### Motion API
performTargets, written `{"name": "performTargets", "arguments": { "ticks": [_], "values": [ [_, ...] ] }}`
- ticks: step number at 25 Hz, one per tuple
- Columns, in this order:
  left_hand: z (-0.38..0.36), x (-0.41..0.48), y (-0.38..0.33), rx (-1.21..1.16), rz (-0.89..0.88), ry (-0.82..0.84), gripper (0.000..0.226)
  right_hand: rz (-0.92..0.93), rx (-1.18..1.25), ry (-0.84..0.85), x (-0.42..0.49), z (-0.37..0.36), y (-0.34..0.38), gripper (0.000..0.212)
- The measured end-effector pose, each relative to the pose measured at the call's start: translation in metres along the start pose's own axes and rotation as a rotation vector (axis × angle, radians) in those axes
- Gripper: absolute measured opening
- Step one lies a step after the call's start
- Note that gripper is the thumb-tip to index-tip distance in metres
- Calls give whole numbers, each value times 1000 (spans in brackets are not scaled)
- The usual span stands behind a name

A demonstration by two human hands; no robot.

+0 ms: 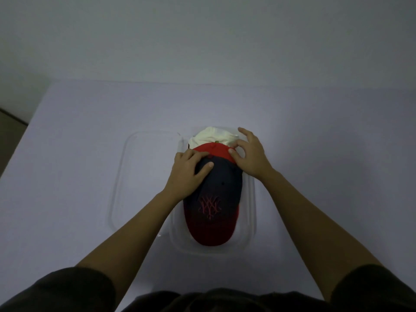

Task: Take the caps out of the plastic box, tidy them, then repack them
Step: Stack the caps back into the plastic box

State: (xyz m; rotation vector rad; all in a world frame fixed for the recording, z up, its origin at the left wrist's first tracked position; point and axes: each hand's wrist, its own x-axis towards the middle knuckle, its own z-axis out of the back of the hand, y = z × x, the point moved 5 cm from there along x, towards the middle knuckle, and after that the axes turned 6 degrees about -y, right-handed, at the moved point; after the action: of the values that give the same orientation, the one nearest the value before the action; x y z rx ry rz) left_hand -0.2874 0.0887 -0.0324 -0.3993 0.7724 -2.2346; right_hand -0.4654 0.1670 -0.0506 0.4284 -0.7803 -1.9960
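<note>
Head view, looking down on a pale tabletop (90,131) set against a plain wall (202,30).

A clear plastic box (252,199) stands right of centre. Its clear lid (126,176) lies flat just beside it on the left, the two edges touching or nearly so.

Three caps sit in the box in a nested row, each overlapping the one behind it. The white cap (213,135) is at the far end, the red cap (213,149) is in the middle, and the navy cap (220,183) is nearest. The navy cap has a red emblem on its front and a red brim pointing toward the person.

The left hand (186,174) rests on the left side of the navy cap's crown. Its fingers curl over the crown's far edge where it meets the red cap, and the thumb is laid across the top.

The right hand (249,156) is at the right side of the red cap. Thumb and bent forefinger pinch the cap's edge, while the remaining fingers spread out over the box's far right corner beside the white cap.

Both forearms are bare, with dark sleeves (67,289) at the bottom of the view.
</note>
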Motion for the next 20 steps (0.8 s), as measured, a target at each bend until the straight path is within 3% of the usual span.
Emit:
{"name": "performTargets", "arguments": {
  "ticks": [3, 5, 8, 12, 17, 20],
  "values": [
    [-2, 3, -8, 69, -25, -31, 54, -23, 66, 72, 7, 0, -4, 17],
    [-4, 2, -14, -2, -72, -33, 48, -46, 85, 85, 11, 0, -4, 16],
    [-9, -1, -14, -150, 2, -120, 31, -71, 125, 68, 11, -1, -1, 15],
    [-18, -5, -17, -149, 31, -162, 37, -78, 179, 30, 9, -2, -2, 10],
    [-17, -6, -21, -103, 5, -112, 52, -179, 260, -120, -12, -2, 3, 29],
    [-8, -18, -18, -273, 86, -113, 51, -222, 277, -233, -47, -4, 10, 43]
  ]
}}
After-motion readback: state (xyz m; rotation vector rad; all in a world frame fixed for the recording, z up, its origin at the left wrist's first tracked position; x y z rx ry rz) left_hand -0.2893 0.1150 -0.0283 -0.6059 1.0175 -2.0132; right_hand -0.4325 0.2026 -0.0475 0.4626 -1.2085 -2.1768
